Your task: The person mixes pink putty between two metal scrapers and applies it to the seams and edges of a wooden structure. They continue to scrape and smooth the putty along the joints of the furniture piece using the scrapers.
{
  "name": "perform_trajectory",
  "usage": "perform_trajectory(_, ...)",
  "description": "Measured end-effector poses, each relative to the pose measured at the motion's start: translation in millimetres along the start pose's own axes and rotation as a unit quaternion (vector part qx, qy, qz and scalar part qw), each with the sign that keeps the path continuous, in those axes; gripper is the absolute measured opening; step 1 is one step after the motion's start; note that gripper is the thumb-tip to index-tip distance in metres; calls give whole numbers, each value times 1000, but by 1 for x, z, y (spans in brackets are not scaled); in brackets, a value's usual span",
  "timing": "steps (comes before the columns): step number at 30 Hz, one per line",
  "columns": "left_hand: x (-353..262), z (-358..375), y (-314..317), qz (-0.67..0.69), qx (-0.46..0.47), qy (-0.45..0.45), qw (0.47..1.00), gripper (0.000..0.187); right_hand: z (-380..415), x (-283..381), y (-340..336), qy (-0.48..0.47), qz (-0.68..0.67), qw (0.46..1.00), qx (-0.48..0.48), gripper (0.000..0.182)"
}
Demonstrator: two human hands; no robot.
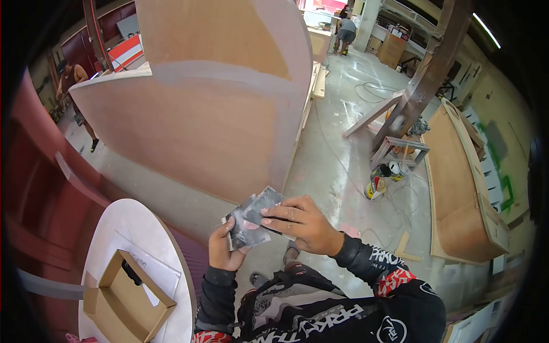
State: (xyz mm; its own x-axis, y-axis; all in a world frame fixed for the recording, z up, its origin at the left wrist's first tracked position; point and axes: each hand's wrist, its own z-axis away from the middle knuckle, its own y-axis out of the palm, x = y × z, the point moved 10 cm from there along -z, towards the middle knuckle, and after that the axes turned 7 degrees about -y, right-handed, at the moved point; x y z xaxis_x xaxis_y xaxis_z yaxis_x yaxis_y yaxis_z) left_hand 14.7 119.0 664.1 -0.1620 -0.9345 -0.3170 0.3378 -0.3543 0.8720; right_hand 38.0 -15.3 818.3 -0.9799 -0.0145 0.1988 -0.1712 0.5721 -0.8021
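Note:
In front of my body, my left hand (pixel 224 246) grips a thin, smeared grey putty spreader (pixel 251 237) by its left edge, thumb on top. My right hand (pixel 306 224) is closed on a second flat grey spreader (pixel 270 198), its fingers bent over the plate. The two plates overlap, and a small dab of pink putty (pixel 250 224) shows on the left one. White residue marks the fingers of my right hand. Just beyond the plates stands a large curved plywood panel (pixel 200 120) with greyish-pink filler bands along its seams.
At lower left, a round white table (pixel 114 223) bears an open cardboard box (pixel 123 308) and papers. Paint cans (pixel 376 187) and a small wooden stool (pixel 400 150) stand on the floor to the right, near a curved wooden piece (pixel 457 183). Cables cross the floor. Two other people are farther off.

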Motion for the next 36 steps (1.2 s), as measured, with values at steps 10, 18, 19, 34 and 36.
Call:
perform_trajectory(10,-56,16,-4,-12,-38,201,979,29,109,-77,105,272,-290,918,-4,31)
perform_trajectory(18,-54,80,102,-578,30,634,513,38,68,-36,103,479,-783,311,-248,17)
perform_trajectory(19,-36,82,113,-618,112,637,446,34,68,-35,101,477,-783,310,-251,17)
perform_trajectory(34,4,9,-1,-110,-24,105,988,31,44,-55,-17,265,-452,829,-198,41)
perform_trajectory(36,16,5,3,-20,-15,20,999,32,3,20,-38,-116,-160,975,-98,47)
